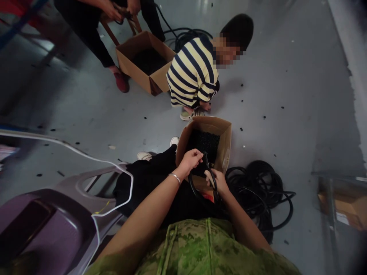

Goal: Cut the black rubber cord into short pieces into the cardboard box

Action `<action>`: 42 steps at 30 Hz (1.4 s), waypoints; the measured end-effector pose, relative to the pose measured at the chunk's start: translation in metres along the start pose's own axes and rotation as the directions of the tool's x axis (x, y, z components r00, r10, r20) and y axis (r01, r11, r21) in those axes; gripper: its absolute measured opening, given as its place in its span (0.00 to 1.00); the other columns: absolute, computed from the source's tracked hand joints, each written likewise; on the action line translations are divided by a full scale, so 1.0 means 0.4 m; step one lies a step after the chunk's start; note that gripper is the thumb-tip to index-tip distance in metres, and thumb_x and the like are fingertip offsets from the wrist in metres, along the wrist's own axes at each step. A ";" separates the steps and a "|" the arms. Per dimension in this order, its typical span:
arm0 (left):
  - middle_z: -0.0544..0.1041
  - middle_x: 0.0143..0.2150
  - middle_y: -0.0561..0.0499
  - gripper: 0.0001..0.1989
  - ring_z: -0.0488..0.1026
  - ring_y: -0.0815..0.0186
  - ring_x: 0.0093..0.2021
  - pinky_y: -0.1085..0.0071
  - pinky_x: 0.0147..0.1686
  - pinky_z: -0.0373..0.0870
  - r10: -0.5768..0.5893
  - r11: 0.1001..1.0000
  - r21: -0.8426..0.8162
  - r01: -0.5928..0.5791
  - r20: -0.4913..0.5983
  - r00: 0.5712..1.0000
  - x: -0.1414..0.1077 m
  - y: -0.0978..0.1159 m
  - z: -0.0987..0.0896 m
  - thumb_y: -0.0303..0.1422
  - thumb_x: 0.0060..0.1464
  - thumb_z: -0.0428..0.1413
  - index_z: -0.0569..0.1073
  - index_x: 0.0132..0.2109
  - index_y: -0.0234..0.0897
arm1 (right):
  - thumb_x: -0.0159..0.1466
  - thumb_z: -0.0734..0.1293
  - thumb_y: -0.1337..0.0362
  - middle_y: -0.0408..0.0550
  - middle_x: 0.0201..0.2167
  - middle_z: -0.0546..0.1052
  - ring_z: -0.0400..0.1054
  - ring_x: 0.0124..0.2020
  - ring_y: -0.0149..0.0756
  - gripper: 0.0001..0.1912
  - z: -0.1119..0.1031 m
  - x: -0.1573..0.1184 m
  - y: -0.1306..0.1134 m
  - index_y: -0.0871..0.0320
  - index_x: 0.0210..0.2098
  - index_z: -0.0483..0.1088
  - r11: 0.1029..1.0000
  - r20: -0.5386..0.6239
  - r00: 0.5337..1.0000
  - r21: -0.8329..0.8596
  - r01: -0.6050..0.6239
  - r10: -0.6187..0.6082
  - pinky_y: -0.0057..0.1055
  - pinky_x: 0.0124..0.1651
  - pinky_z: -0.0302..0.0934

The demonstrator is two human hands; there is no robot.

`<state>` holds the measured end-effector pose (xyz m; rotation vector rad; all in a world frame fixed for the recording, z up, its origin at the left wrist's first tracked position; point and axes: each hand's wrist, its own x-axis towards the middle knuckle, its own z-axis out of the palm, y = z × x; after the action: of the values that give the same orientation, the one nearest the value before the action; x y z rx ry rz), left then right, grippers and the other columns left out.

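One pair of scissors point(207, 162), gripped by the right hand point(220, 181), points to 11 o'clock beside the left hand's point(189, 160) half-curled fingers, their hold unclear.

This looks like a small workshop for cutting work by hand. The right hand point(216, 181) grips dark scissors point(212, 175), and just beyond the left hand point(192, 158) stands an open cardboard box point(225, 152) holding many small black pieces point(204, 142). To the right of the right hand, coils of black tubing or cable point(258, 187) lie on the hard grey floor point(286, 145), which is dotted with black scraps point(241, 129). Farther beyond the left hand, a seated person point(86, 30) works over another box point(133, 72) with dark contents, more black coils point(185, 36) behind it.
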<state>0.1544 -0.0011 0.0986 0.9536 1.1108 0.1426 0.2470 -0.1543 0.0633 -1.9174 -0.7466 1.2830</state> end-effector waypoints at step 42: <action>0.67 0.22 0.55 0.06 0.58 0.78 0.15 0.79 0.14 0.49 -0.050 0.990 -0.137 0.043 -0.049 0.998 0.002 0.011 0.002 0.28 0.50 0.55 0.66 0.27 0.34 | 0.61 0.63 0.45 0.41 0.21 0.71 0.65 0.19 0.29 0.20 -0.032 0.017 0.014 0.58 0.32 0.70 0.999 0.102 0.994 -0.007 0.037 -0.036 0.25 0.25 0.59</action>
<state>0.1571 0.0018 0.1013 0.8058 1.1560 0.2033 0.2616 -0.1554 0.0587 -1.8483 -0.8365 1.3656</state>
